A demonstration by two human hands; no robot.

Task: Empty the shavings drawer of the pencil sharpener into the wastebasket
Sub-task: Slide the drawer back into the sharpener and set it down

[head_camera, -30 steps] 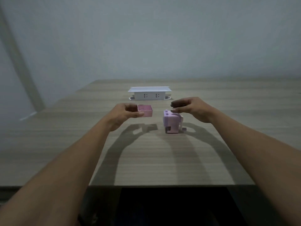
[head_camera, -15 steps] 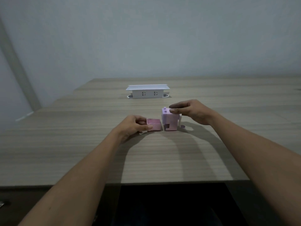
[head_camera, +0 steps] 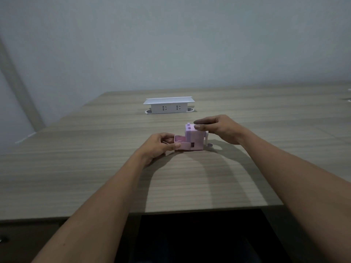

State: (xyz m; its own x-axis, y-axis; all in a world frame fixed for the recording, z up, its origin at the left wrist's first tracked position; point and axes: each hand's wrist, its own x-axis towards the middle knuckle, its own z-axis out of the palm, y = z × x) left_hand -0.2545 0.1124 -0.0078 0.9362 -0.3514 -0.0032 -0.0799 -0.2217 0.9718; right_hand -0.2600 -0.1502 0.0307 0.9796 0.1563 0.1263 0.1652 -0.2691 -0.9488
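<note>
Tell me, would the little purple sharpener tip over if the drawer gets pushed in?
Probably not: the right hand steadies the sharpener from its top. It looks like small, light plastic, so alone it might slide. The drawer, pinched by the left hand, seems thin-walled but stiff.

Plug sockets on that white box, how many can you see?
2, side by side on the front of the white socket box, at the table's far side: left socket, right socket. Other faces are hidden.

Office or meeting room: long wood-grain table (head_camera: 95, 168), pop-up white socket box (head_camera: 169, 106) set into its top, plain grey wall (head_camera: 171, 44) behind.
</note>
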